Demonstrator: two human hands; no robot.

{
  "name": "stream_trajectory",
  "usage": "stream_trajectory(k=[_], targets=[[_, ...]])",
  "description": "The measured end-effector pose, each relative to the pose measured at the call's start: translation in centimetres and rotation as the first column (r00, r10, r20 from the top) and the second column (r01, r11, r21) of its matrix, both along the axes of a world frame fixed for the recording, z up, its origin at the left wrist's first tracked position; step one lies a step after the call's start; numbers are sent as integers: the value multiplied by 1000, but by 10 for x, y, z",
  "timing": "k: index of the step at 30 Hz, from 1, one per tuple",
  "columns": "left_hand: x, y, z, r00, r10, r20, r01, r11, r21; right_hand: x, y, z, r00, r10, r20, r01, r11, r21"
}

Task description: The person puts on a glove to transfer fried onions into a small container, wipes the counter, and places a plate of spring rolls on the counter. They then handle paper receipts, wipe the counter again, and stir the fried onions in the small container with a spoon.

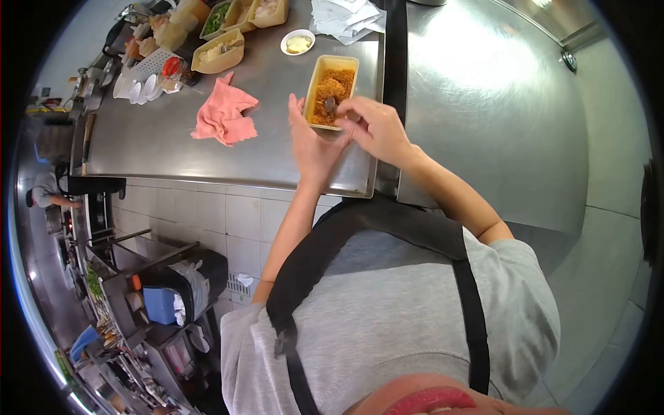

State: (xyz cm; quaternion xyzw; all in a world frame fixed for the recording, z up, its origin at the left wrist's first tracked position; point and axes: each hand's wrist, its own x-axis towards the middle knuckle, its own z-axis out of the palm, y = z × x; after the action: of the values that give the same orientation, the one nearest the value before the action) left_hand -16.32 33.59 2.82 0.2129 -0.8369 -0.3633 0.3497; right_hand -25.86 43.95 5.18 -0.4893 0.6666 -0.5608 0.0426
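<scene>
A rectangular cream-yellow container [333, 127] holds crumbly orange-brown food [333, 86]. My left hand [315, 149] grips its near end, with fingers along the left side and the thumb reaching toward the near right corner. My right hand [375, 131] is closed over the container's right edge on a spoon, whose dark-looking bowl [330, 105] rests in the food. Most of the spoon's handle is hidden by my fingers. Just beyond the container is a small white bowl [298, 42] with a pale yellow portion in it.
A crumpled pink cloth [225, 114] lies left on the steel table [159, 138]. Behind it are a tub of pale chopped food [218, 52], a red-lidded jar [178, 70] and white spoons [145, 90]. Papers [346, 17] lie at the back. A person [48, 190] works far left.
</scene>
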Motion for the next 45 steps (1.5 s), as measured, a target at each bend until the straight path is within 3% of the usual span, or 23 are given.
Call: stream_trajectory(k=[3,5,7,9,13,16,19,22,25,27,31,35,37,39,43,45], targets=[[-4,-2,1,999,33,0,-33,999,-36,-15,-6,14,994,-79,75,75,996,52],[-6,-5,-1,999,42,-14,-43,998,-37,-28,-8,21,997,-65,-50,70,992,105],[-8,-10,-4,998,50,-23,-51,998,-38,-35,-6,36,997,-55,-47,62,983,175],[-9,-16,-9,998,19,-57,-15,997,71,-41,-6,52,975,-27,-221,61,987,148],[-9,-21,-9,998,-22,-67,29,995,97,-47,-10,62,956,-13,-293,36,996,75],[-8,-22,-4,995,-69,-66,77,989,126,-55,-19,36,961,65,-270,-13,982,188],[-11,-23,-1,997,-45,-70,58,980,192,-56,-16,47,969,19,-247,37,975,217],[-10,-22,0,999,-11,-39,17,989,147,-59,-13,62,976,48,-212,-3,978,208],[-8,-24,0,997,-62,-45,67,989,129,-60,-23,40,979,98,-178,-51,967,250],[-10,-26,-6,995,-89,-49,90,995,30,-64,-24,42,974,108,-201,-53,964,262],[-9,-26,-3,992,-118,-53,121,992,47,-61,-20,62,981,74,-177,-12,946,325],[-8,-27,-2,991,-131,-10,132,991,6,-65,-19,49,971,36,-235,38,952,303],[-12,-29,-1,987,-159,-4,158,987,-27,-69,-18,42,980,84,-181,-37,968,248],[-8,-26,1,984,-180,3,179,981,74,-70,-13,51,981,71,-180,-19,961,278],[-9,-25,2,986,-157,51,157,988,8,-65,-11,67,970,58,-238,-2,974,228],[-10,-27,1,976,-218,-11,217,964,157,-68,-13,43,973,91,-213,-34,965,259]])
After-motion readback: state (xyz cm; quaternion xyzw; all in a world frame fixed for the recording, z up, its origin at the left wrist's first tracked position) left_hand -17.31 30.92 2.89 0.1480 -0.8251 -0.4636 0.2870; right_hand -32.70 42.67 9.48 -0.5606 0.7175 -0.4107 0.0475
